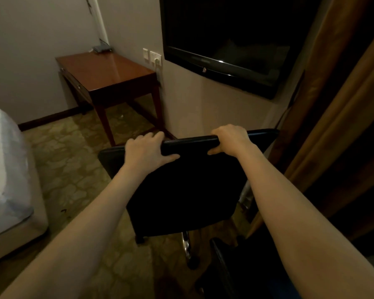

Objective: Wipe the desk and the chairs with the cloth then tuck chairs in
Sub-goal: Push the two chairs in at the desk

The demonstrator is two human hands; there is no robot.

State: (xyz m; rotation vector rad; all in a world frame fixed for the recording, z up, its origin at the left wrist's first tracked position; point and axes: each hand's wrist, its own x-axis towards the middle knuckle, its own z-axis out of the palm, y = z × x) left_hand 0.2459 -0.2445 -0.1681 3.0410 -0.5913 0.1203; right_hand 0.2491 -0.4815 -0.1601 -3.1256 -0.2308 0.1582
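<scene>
**Left hand** (pixel 146 151): gripping the top edge of the backrest, left of centre; fingers curled over the far side, thumb laid flat along the near face.

**Right hand** (pixel 229 138): gripping the same top edge, right of centre; fingers wrapped over the top, thumb tucked beneath on the near side.

**Chair** (pixel 181 190): black, backrest turned toward the camera, top edge slanting up to the right. Chrome stem and one caster (pixel 191 263) showing below the seat. Standing on the carpet, well apart from the desk.

**Desk** (pixel 108 70): reddish-brown wood, set in the far corner, right end against the wall with the sockets. Drawer front along the left side. Open space under the top between the legs, with a low stretcher bar across the near end.

**Carpet** (pixel 73 160): patterned, olive; an open stretch between chair and desk, and a strip between chair and bed.

**Bed** (pixel 7 169): white corner at the left edge, near the chair's left side.

**Television** (pixel 231 39): dark, wall-mounted, above and beyond the backrest.

**Curtain** (pixel 337 104): brown, hanging just beside the chair's right edge.

**Wall sockets** (pixel 154 57): above the desk's right end.

**Small grey device** (pixel 100 48): at the desk's far edge.

**Dark object** (pixel 235 270): lower right, just beside the chair base; kind not discernible.
</scene>
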